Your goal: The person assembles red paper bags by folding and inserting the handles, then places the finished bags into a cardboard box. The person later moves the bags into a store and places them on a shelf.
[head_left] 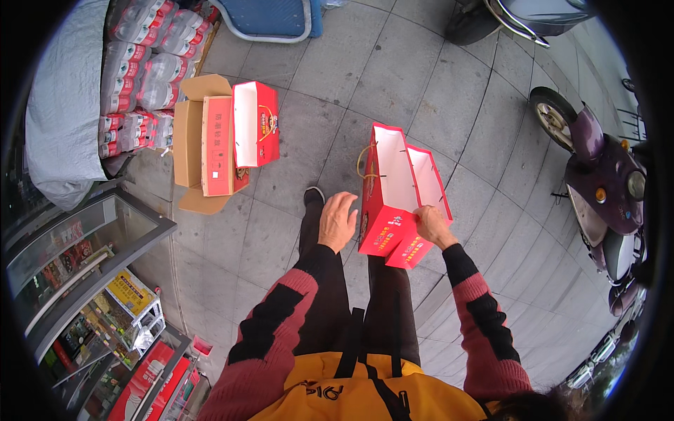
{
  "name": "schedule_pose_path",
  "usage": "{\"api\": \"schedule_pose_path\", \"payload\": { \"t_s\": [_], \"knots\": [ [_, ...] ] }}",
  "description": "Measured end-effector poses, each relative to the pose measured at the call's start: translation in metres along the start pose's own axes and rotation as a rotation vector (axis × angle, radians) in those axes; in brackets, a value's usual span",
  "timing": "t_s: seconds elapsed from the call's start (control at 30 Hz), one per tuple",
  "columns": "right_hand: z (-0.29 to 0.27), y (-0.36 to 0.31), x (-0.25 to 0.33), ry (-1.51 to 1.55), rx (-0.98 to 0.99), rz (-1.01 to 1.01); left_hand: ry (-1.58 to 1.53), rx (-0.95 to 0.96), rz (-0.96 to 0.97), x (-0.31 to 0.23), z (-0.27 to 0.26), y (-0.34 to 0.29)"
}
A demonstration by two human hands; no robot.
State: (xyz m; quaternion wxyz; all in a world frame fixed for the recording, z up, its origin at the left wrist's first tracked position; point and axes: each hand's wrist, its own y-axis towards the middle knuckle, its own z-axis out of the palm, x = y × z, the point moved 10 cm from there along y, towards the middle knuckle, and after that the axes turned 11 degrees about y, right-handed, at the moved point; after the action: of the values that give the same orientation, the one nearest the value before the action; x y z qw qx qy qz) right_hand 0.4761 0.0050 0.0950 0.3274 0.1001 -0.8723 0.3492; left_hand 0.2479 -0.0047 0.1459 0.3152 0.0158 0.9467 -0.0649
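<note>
My right hand (430, 223) grips the rims of two open red paper gift bags (397, 193) with white insides and yellow cord handles, held upright in front of me. Just left of the bags, my left hand (337, 219) hovers with fingers spread, holding nothing. Further left on the pavement stands an open cardboard box (191, 133) with a flat red package in it, and a third open red gift bag (255, 124) leans against it.
Shrink-wrapped packs of water bottles (137, 70) are stacked at the upper left beside a grey cover (63, 105). A glass display counter (77, 259) with goods stands at the left. Parked scooters (604, 182) line the right side; a blue frame (270, 17) stands at the top.
</note>
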Motion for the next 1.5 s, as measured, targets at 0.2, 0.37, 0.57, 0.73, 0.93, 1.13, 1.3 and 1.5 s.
{"api": "schedule_pose_path", "payload": {
  "t_s": [0.2,0.37,0.57,0.73,0.93,1.13,1.3,1.5],
  "knots": [
    [-0.007,0.031,0.032,0.124,0.015,0.253,0.227,0.281,-0.645,0.286,-0.027,-0.03],
    [-0.009,0.04,0.04,0.251,-0.221,0.421,0.316,0.273,-0.587,0.406,-0.034,0.019],
    [-0.005,0.037,0.062,0.175,-0.309,0.42,0.543,0.446,-0.602,0.472,0.018,0.048],
    [-0.017,0.049,0.086,0.143,-0.297,0.478,0.333,0.171,-0.711,0.458,-0.004,0.036],
    [-0.096,0.047,0.097,0.576,-0.525,0.446,-0.755,-0.101,-0.718,0.444,-0.119,-0.002],
    [-0.179,0.059,0.162,-0.253,-0.427,0.173,-0.495,-0.176,-0.726,0.371,-0.205,-0.086],
    [-0.046,0.103,0.255,-0.878,-0.169,-0.344,0.321,-0.297,-0.556,0.241,-0.235,-0.109],
    [0.08,0.01,0.378,-0.413,0.234,-0.906,0.525,-0.321,-0.537,0.108,-0.246,-0.155]
  ]
}}
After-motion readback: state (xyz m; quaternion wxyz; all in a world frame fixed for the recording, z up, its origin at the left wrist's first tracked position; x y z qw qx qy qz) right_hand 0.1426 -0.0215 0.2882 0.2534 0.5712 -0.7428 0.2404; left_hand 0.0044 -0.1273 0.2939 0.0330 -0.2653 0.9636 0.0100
